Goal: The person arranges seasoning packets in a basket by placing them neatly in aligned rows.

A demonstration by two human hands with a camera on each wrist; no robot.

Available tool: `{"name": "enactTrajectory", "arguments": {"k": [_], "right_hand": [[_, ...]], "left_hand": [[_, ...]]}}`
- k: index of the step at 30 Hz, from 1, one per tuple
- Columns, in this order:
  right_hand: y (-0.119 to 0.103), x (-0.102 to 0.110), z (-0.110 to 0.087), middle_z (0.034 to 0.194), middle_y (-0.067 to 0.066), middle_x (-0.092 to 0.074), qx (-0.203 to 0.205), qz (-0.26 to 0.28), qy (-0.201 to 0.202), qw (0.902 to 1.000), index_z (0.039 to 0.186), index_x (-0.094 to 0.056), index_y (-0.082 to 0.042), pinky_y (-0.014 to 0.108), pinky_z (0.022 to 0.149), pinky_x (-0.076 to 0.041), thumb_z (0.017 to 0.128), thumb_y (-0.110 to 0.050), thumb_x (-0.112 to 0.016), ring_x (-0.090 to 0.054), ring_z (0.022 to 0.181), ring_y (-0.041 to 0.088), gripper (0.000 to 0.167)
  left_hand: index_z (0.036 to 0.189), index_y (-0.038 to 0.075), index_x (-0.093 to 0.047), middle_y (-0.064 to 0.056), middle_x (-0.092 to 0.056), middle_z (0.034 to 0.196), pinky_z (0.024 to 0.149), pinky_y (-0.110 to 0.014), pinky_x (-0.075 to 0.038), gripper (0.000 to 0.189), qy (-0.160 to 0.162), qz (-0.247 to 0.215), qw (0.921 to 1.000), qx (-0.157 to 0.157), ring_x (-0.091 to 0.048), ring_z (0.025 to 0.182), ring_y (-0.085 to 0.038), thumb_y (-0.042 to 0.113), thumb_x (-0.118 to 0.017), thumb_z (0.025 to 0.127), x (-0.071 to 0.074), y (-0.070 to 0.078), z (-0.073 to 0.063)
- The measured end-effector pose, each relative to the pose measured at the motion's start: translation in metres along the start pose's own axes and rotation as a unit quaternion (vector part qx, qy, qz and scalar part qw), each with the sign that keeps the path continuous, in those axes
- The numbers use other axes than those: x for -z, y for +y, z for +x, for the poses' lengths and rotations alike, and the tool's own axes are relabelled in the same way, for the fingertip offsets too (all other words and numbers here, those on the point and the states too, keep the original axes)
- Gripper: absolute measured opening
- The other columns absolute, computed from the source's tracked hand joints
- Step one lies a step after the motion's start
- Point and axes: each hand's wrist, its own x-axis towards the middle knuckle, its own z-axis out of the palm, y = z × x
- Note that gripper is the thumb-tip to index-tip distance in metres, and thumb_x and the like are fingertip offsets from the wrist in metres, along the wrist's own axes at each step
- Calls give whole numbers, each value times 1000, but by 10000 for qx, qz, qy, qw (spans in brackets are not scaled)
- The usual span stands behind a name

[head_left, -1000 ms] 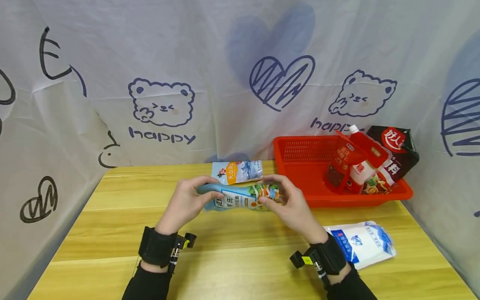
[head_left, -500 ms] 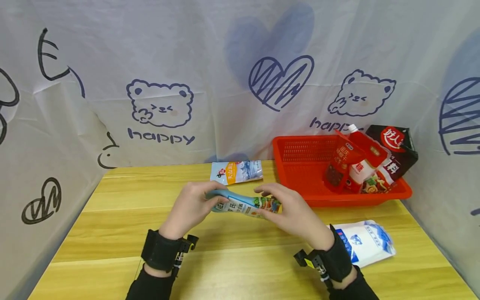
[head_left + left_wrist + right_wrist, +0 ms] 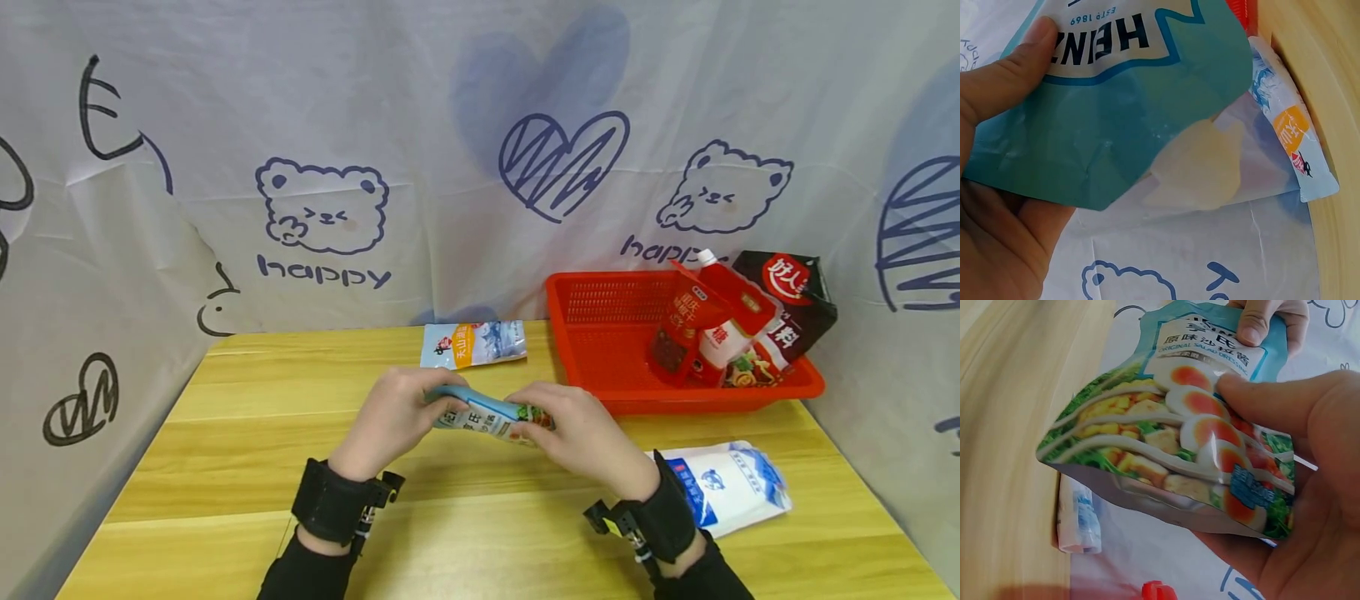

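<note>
A Heinz salad dressing pouch [image 3: 487, 414] is held level between both hands over the middle of the table. My left hand [image 3: 390, 421] pinches its teal end, thumb on the front and fingers behind. On the picture end, printed with egg slices and vegetables, my right hand [image 3: 588, 437] grips with the thumb on the front. The right wrist view shows the pouch's [image 3: 1166, 419] broad base end facing the camera. In the left wrist view the thumb presses beside the HEINZ lettering on the pouch [image 3: 1116, 137].
Behind the hands lies a blue-and-orange packet [image 3: 474, 344]. A red plastic basket [image 3: 592, 400] at the back right holds a red pouch [image 3: 682, 321], a white-capped pouch [image 3: 738, 321] and a black package [image 3: 795, 308]. A white-and-blue packet [image 3: 731, 487] lies near the right forearm.
The pouch has tilted, showing less of its front, and come slightly nearer. My left hand has moved right. The right fingers lifted off half a second ago and now hold the pouch again.
</note>
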Motion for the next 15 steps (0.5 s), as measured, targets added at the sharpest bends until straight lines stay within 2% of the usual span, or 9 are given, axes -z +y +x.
{"name": "enactTrajectory", "arguments": {"k": [7, 11, 15], "right_hand": [[0, 0, 0, 106, 0, -76, 33, 31, 376, 9993, 116, -76, -11, 26, 68, -55, 90, -12, -83, -61, 78, 9, 27], [3, -1, 0, 104, 0, -76, 77, 146, 510, 9986, 114, -77, -10, 25, 66, -54, 90, -11, -83, -59, 76, 9, 25], [7, -4, 0, 105, 2, -76, 102, 434, 709, 9965, 114, -77, -7, 25, 64, -56, 90, -8, -82, -62, 77, 9, 25]], "left_hand": [[112, 11, -78, -3, -79, 100, 65, -24, -57, 30, 43, -8, 9998, 202, -73, 80, -12, 10, -88, 83, 2, 2, 1], [126, 12, -70, 0, -78, 107, 82, -36, -59, 49, 77, 57, 9995, 308, -74, 94, -17, 14, -91, 81, 3, 2, 1], [141, 14, -59, -1, -75, 116, 95, -46, -57, 68, 56, -89, 9980, 618, -70, 109, -23, 15, -91, 81, 6, 2, 2]]}}
